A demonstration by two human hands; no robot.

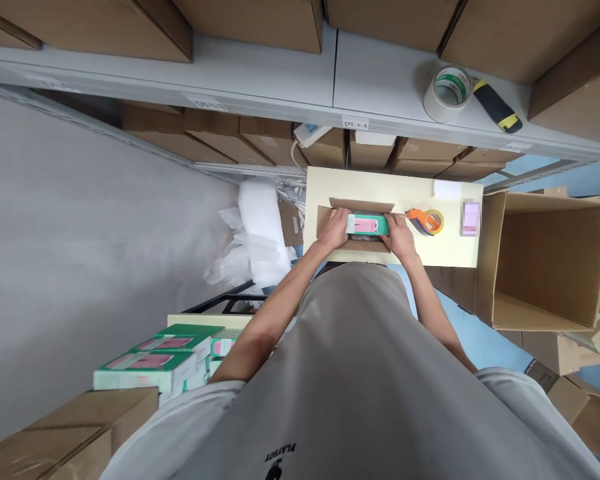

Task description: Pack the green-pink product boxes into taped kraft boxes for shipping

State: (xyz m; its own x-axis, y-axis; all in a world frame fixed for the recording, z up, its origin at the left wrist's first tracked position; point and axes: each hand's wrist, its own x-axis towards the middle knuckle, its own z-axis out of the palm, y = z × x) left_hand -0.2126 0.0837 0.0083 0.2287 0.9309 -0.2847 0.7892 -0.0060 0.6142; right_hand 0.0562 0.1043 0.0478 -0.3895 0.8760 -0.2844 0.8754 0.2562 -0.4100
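Note:
A green and white product box [367,225] with a pink picture lies in the mouth of an open cardboard carton [363,246] on the pale yellow table [395,183]. The carton's flaps stand folded outward. My left hand [335,228] grips the left end of the product box, fingers curled over the carton's edge. At the other end, my right hand [399,235] has its fingers closed on the box too. Just right of that hand lies an orange tape dispenser [425,221] with a yellow roll. The carton's inside is mostly hidden.
A big open cardboard box [550,260] stands right of the table. Green product boxes [153,360] are stacked at lower left. White foam wrap [263,233] stands left of the table. The shelf [380,87] ahead bears a tape roll [447,95] and a utility knife [497,107].

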